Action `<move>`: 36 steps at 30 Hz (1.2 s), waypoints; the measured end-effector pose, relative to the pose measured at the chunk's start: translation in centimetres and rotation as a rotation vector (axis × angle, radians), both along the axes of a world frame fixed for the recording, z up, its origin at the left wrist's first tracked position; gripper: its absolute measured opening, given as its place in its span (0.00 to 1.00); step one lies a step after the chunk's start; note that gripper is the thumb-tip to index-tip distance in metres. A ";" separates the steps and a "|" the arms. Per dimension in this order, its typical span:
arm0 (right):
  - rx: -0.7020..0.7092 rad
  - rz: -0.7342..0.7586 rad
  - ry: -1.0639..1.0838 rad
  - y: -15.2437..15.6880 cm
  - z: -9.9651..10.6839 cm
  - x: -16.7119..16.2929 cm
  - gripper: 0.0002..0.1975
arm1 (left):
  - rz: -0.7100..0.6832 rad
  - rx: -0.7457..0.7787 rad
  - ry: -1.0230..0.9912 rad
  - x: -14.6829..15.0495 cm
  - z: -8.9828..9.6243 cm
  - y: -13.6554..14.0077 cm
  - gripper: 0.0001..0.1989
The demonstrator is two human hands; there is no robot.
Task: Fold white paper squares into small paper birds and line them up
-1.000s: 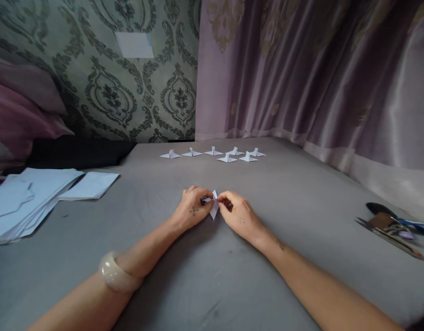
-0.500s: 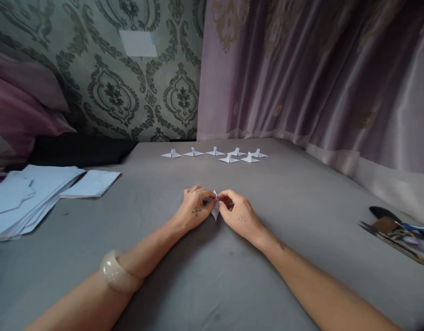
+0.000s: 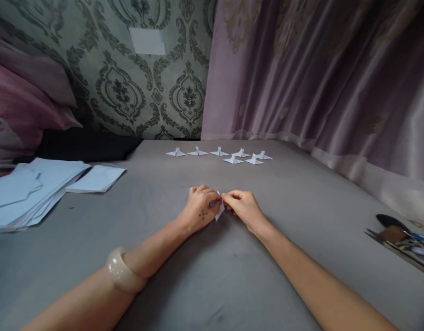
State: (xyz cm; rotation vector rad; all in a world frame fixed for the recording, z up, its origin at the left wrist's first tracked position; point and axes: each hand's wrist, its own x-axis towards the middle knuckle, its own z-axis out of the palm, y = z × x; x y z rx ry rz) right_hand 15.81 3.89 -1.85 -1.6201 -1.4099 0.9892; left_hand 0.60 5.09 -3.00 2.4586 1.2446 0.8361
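A small folded white paper piece (image 3: 219, 212) is pinched between my two hands, just above the grey cloth surface (image 3: 232, 276). My left hand (image 3: 202, 208) grips it from the left with thumb and fingers closed; a pale bangle (image 3: 123, 271) circles that forearm. From the right, my right hand (image 3: 244, 208) pinches its upper part with the fingertips. Most of the fold is covered by my fingers. Farther back stand several finished-looking folded paper figures (image 3: 219, 151) with flat pointed wings and a raised middle.
A stack of white paper sheets (image 3: 56, 184) and a smaller stack (image 3: 98, 178) lie at the left. Dark cloth (image 3: 84, 145) and pink fabric (image 3: 22, 96) are behind them. Scissors-like pointed blades (image 3: 381, 236) and other tools lie at the right, near a curtain (image 3: 301, 69).
The view has shifted slightly, moving the scene a little to the right. My right hand has rolled, and the paper piece between my hands has tilted. Both hands still hold it.
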 end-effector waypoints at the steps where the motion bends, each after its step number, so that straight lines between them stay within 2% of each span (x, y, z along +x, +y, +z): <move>1: -0.019 0.001 0.014 0.0 0.1 0.0 0.13 | 0.003 0.001 -0.001 0.0 0.0 0.0 0.10; 7: -0.059 0.029 0.119 -0.1 0.8 0.2 0.11 | 0.015 -0.015 -0.018 0.0 -0.1 0.2 0.09; 12: -0.215 0.051 0.316 0.3 0.5 0.6 0.10 | 0.028 -0.079 -0.033 0.0 0.2 0.1 0.09; 15: -0.253 0.058 0.385 0.6 0.3 0.8 0.09 | 0.049 -0.133 -0.071 0.0 0.6 -0.1 0.08; 23: -0.271 0.051 0.390 0.6 0.3 0.9 0.06 | 0.059 -0.193 -0.115 0.0 1.3 -0.3 0.09; 30: -0.285 0.024 0.352 0.6 0.3 0.8 0.06 | 0.085 -0.194 -0.089 0.0 1.1 0.0 0.10; 36: -0.317 0.051 0.401 0.7 0.2 1.0 0.06 | 0.076 -0.186 -0.102 0.0 0.9 0.1 0.09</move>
